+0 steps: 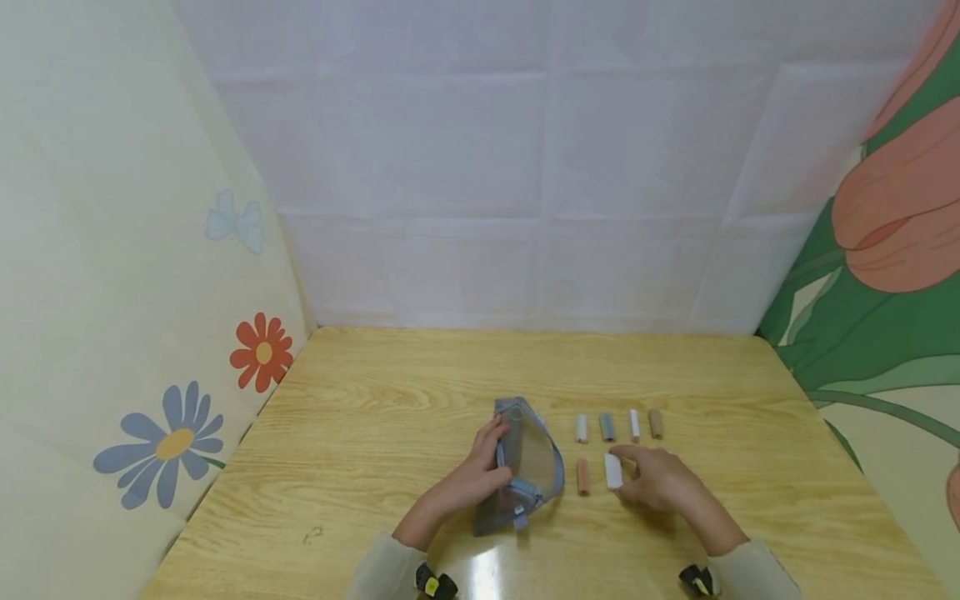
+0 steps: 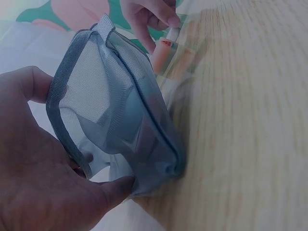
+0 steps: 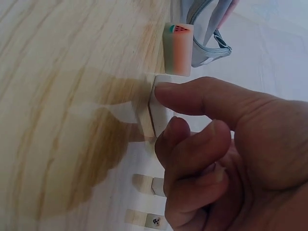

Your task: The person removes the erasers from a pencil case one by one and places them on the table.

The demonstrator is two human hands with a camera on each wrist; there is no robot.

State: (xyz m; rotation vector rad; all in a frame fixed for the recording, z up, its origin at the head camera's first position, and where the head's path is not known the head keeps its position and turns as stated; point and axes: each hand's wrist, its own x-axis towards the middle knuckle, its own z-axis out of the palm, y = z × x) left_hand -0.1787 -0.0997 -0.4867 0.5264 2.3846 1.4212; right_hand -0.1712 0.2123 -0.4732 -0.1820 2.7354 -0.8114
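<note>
My left hand point(image 1: 474, 473) grips the rim of a grey-blue mesh zip pouch point(image 1: 538, 454) on the table. In the left wrist view, the thumb and fingers of this hand point(image 2: 43, 163) spread the mouth of the pouch point(image 2: 130, 110). To the right, my right hand point(image 1: 662, 479) pinches a small white block point(image 1: 612, 472), perhaps an eraser, between thumb and fingers. The right wrist view shows the thumb at one end of the white block point(image 3: 161, 115), close to the table. An orange block point(image 1: 583, 477) with a watermelon print lies between the pouch and the white block.
Behind these, a row holds a whitish block point(image 1: 582, 428), a blue-grey block point(image 1: 607, 427), a narrow white block point(image 1: 634, 426) and a brown block point(image 1: 656, 423). The wooden table point(image 1: 360, 433) ends at a white cloth point(image 1: 540, 208) at the back.
</note>
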